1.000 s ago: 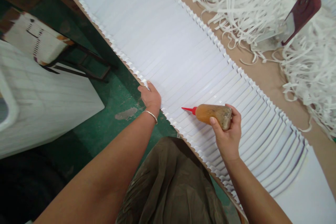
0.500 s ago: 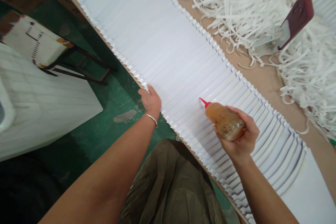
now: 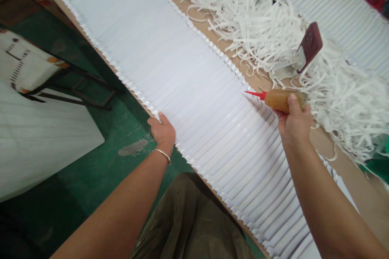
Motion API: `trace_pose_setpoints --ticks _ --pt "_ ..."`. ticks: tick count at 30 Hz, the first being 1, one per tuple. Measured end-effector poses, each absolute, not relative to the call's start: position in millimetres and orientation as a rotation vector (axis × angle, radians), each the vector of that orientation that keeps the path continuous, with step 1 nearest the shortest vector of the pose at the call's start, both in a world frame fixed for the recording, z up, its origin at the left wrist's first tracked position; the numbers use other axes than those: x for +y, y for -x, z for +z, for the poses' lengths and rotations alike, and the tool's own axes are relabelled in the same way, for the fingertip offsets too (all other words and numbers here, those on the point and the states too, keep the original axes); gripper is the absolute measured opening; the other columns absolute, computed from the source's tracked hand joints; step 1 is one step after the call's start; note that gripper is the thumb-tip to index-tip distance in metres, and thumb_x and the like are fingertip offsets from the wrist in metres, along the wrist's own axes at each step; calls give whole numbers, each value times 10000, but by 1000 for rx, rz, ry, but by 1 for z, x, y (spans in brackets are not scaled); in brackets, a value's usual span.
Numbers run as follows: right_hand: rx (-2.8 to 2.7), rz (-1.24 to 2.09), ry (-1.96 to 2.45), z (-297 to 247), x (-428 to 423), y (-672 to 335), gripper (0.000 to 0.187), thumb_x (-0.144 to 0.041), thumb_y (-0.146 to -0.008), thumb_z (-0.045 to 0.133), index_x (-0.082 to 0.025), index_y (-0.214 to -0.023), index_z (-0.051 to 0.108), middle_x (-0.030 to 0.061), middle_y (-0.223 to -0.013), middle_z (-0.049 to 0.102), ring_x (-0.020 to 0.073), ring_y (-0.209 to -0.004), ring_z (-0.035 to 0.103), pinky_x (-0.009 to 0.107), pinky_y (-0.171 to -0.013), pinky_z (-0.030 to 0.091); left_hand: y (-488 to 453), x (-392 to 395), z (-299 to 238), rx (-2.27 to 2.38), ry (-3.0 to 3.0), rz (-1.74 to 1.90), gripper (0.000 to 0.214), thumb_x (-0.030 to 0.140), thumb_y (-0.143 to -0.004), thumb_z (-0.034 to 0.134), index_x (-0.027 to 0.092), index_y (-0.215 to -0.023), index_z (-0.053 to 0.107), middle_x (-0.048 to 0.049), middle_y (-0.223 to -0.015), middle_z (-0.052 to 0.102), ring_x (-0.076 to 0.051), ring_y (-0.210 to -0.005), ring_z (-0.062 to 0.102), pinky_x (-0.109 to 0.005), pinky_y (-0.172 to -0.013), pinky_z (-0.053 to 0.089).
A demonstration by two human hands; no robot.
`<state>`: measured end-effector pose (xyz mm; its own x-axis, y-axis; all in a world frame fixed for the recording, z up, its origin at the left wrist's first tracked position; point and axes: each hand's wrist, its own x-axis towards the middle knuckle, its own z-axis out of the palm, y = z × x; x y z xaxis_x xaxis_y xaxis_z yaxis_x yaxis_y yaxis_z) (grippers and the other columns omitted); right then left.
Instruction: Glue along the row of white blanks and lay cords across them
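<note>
My right grip (image 3: 295, 123) is closed around a translucent amber-brown squeeze bottle (image 3: 281, 100), thumb laid along its side. I carry it nearly level, which seems to let its long, tapered red nozzle (image 3: 257, 95) reach ahead of my fingers and keep my knuckles off the white layered paper sheets (image 3: 188, 73) below. The nozzle's tip is over their far, toothed edge, left of this grip; whether it touches them, I cannot tell.

My left grip (image 3: 164, 131) rests at the near edge of the same sheets, 2 digits parted there, probably to steady the layers against sliding. Its underside is hidden, so I cannot tell whether it pinches them.

The sheets run past my 2 grips in 1 long overlapping band, stepped so that narrow margins show, likely to leave each margin within reach. They lie along the near side of the brown-covered table (image 3: 349, 178), presumably so my arms can span them. Beyond my right grip, a loose heap of curly white strips (image 3: 243, 28) lies apart from the sheets, with brown surface between. A dark red phone (image 3: 310, 46) is propped at a tilt among those strips, perhaps to keep its screen viewable.
</note>
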<state>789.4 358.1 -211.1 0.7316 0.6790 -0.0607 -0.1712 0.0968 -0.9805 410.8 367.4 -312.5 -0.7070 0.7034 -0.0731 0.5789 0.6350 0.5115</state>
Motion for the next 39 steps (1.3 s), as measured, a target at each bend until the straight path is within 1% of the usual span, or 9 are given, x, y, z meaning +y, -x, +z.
trace_pose_setpoints --ticks 4,10,13,16,20,24,28,33,39 --pt "-496 641 1343 -219 370 -789 435 -371 -710 840 -195 -997 565 1 -943 666 179 -821 700 394 -734 639 -411 367 -312 2590 -1022 691 290 328 -1029 449 81 -1145 547 -217 -1053 687 -320 -1058 694 -457 -932 548" --pt "-512 573 1414 -229 382 -794 516 -418 -678 839 -200 -1048 554 40 -1058 646 206 -859 693 469 -766 630 -412 367 -308 2595 -1033 653 321 342 -1039 420 71 -1160 542 -217 -1058 683 -309 -1049 700 -439 -925 555" --pt "-530 579 1429 -232 382 -795 537 -398 -654 849 -213 -1051 538 46 -1068 643 191 -825 683 455 -756 625 -412 367 -308 2588 -1031 644 327 342 -1040 416 75 -1185 538 -223 -1077 683 -308 -1070 697 -437 -937 551" --pt "-535 592 1421 -230 375 -787 542 -370 -632 872 -218 -1026 533 31 -1010 637 187 -810 678 434 -751 622 -412 366 -309 2569 -1000 679 325 363 -1039 421 100 -1186 543 -217 -1100 685 -305 -1096 691 -446 -966 540" --pt "-578 635 1423 -222 355 -768 519 -423 -680 867 -217 -1033 548 37 -1010 640 198 -843 676 461 -791 622 -412 364 -309 2551 -984 719 336 375 -1036 435 102 -1197 545 -213 -1134 682 -302 -1140 675 -443 -997 527" --pt "-608 673 1433 -217 333 -748 524 -445 -714 861 -220 -1059 538 30 -1053 644 192 -922 664 495 -891 594 -414 364 -306 2558 -986 686 345 377 -1046 427 92 -1202 542 -224 -1144 681 -300 -1138 675 -429 -980 528" --pt "-625 685 1467 -218 313 -729 559 -435 -703 872 -204 -1091 543 10 -1039 636 169 -956 646 460 -960 553 -416 365 -302 2559 -991 660 363 399 -1058 408 83 -1190 528 -214 -1107 691 -297 -1083 692 -412 -926 539" --pt "-714 679 1586 -220 290 -706 624 -466 -718 856 -198 -1197 558 21 -1056 634 168 -948 625 426 -985 518 -416 364 -302 2551 -969 678 318 418 -1052 430 131 -1149 526 -185 -1073 705 -287 -1051 697 -385 -902 542" --pt "-897 670 1698 -211 261 -677 673 -471 -734 842 -210 -1283 554 49 -1141 627 203 -990 624 409 -960 511 -415 362 -303 2564 -1004 658 363 445 -1057 402 116 -1158 519 -188 -1032 703 -289 -1008 710 -378 -864 545"
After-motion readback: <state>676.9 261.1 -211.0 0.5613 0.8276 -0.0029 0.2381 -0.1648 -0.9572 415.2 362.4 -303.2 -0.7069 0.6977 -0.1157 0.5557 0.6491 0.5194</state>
